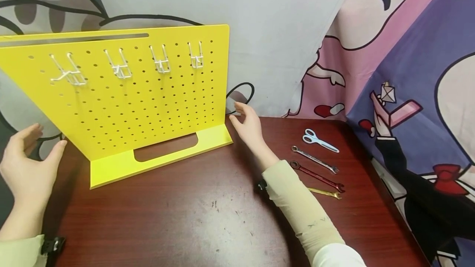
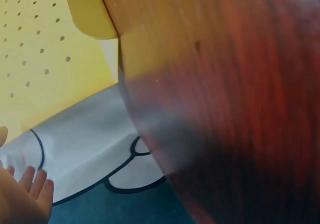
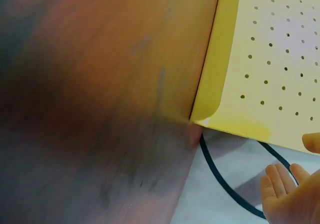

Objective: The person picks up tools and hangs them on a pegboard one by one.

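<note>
A yellow pegboard (image 1: 130, 110) stands upright on its base, with several white wire hooks (image 1: 161, 64) along its upper part. Left of the board my left hand (image 1: 27, 168) is held with fingers and thumb apart, gripping nothing. On the other side, my right hand (image 1: 249, 129) is near the board's right edge, its fingers loosely bent and nothing in them. The left wrist view shows the left hand (image 2: 25, 199) apart from the board's edge. In the right wrist view, a gap also separates the right hand (image 3: 292, 199) from the board.
On the dark red wooden table (image 1: 178, 221), right of my right arm, lie light blue scissors (image 1: 320, 140), a silver wrench (image 1: 314, 159), a red wrench (image 1: 317, 176) and a yellow wrench (image 1: 324, 193), partly behind the sleeve. Printed cloth (image 1: 274, 44) hangs behind.
</note>
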Demonstrator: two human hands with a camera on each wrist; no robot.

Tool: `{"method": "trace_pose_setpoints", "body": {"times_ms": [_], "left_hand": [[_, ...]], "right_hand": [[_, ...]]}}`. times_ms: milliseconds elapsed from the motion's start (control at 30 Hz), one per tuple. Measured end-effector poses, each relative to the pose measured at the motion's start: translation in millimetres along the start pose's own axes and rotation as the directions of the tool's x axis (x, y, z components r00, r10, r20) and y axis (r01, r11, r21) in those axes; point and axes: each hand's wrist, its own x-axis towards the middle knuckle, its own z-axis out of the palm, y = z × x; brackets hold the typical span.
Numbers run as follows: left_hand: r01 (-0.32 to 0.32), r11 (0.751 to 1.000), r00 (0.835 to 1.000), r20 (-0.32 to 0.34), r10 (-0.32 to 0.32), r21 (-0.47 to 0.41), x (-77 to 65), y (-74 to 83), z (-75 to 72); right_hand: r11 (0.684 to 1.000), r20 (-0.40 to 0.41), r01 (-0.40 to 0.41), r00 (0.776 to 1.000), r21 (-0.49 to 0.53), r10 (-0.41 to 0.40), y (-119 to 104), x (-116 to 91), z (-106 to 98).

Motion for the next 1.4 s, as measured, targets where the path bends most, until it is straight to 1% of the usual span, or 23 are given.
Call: {"method": "trace_pose_setpoints", "body": {"times_ms": [100,200,267,300,367,433,533,600,733,800,867,1000,1067,1233,1400], "left_hand": [[0.069,0.997,0.997,0.032,-0.069,-0.016,2.8,-2.5,2.0],[0.148,0.988,0.987,0.077,-0.145,-0.037,6.1,-4.7,3.8],[0.201,0.976,0.975,0.112,-0.191,-0.087,8.8,-5.4,5.3],[0.219,0.969,0.97,0.129,-0.204,-0.113,10.0,-6.2,6.6],[0.252,0.952,0.961,0.163,-0.224,-0.175,11.9,-6.7,9.0],[0.272,0.933,0.954,0.192,-0.23,-0.234,14.0,-7.2,11.5],[0.272,0.926,0.953,0.206,-0.222,-0.263,16.1,-7.2,14.0],[0.272,0.927,0.954,0.202,-0.223,-0.259,17.0,-6.6,14.9],[0.276,0.939,0.954,0.182,-0.24,-0.207,18.1,-5.0,16.2],[0.277,0.947,0.953,0.174,-0.249,-0.162,17.9,-4.6,17.2],[0.288,0.951,0.948,0.177,-0.265,-0.117,17.8,-4.6,17.9],[0.271,0.962,0.946,0.193,-0.26,-0.035,18.1,-5.1,18.9],[0.244,0.97,0.951,0.2,-0.236,-0.018,18.8,-5.6,18.3],[0.138,0.99,0.969,0.202,-0.139,0.02,19.9,-4.5,16.7],[0.091,0.996,0.974,0.206,-0.091,0.009,21.5,-1.8,20.9]], "right_hand": [[0.999,-0.004,-0.028,1.0,0.045,0.028,-5,8,10],[0.996,-0.013,-0.051,0.999,0.067,0.052,-10,16,18],[0.996,-0.025,-0.062,0.998,0.071,0.064,-11,20,22],[0.995,-0.031,-0.067,0.997,0.073,0.07,-12,22,25],[0.993,-0.038,-0.084,0.995,0.079,0.088,-13,24,29],[0.991,-0.045,-0.099,0.994,0.085,0.103,-13,26,33],[0.989,-0.053,-0.115,0.991,0.094,0.12,-14,27,37],[0.989,-0.063,-0.113,0.991,0.1,0.119,-13,28,40],[0.987,-0.088,-0.092,0.991,0.128,0.103,-9,32,45],[0.985,-0.112,-0.081,0.989,0.154,0.098,-6,35,48],[0.982,-0.139,-0.077,0.985,0.173,0.102,-3,37,50],[0.981,-0.17,-0.086,0.979,0.173,0.116,1,40,54],[0.983,-0.162,-0.092,0.98,0.156,0.117,1,41,54],[0.988,-0.12,-0.096,0.987,0.123,0.111,2,43,49],[0.989,-0.088,-0.109,0.989,0.101,0.118,9,43,39]]}}
